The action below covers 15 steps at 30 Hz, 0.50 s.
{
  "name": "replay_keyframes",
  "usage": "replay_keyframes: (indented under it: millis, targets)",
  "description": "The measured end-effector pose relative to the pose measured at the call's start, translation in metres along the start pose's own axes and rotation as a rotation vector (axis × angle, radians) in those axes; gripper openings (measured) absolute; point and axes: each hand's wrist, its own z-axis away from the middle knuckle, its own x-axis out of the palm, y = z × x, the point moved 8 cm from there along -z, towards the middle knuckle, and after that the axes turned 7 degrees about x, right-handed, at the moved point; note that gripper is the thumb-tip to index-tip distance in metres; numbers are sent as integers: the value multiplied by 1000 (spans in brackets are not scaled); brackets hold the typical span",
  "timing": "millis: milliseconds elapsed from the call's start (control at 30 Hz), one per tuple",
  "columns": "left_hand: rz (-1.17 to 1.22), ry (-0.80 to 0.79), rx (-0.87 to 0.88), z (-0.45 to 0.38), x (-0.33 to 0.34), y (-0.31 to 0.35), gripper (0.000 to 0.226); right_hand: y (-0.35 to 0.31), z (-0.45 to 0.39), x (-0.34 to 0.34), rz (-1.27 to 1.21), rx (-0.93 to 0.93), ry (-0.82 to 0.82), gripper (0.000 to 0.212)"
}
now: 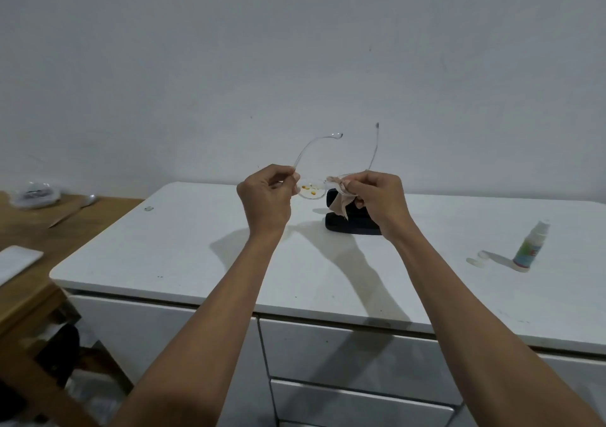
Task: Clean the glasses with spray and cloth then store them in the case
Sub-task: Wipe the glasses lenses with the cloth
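Head view, left hand (266, 201): pinching the glasses (313, 190) at one hinge, above the worktop (183, 249).
Right hand (377, 198): pressing the cloth (339, 204) around the other lens.
Case (352, 225): lying open beneath them.
Spray bottle (529, 246): standing far right.

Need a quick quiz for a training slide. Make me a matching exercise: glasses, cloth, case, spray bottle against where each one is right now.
Things:
1. glasses
2. cloth
3. case
4. spray bottle

Places:
A. standing at the right of the white cabinet top
B. pinched in the right hand against a lens
C. lying on the top, behind the hands
D. held up between both hands

Pairs: 1-D, 2-B, 3-C, 4-A
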Motion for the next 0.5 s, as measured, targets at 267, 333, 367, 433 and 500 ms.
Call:
replay_keyframes:
  millis: [267,333,367,433,500]
  targets:
    - [15,59,-38,5,-7,-6,4,7,14,-5,31,-41,169,11]
    - [13,80,-31,5,-8,-7,5,13,21,-9,-31,-37,275,12]
    - [13,90,-33,5,-8,-7,6,16,25,-9,-84,-33,316,13]
    - [26,116,-45,4,-9,-8,7,22,32,-2,-263,-13,317,18]
    - [38,137,-51,4,-8,-9,8,26,38,14,-437,21,252,21]
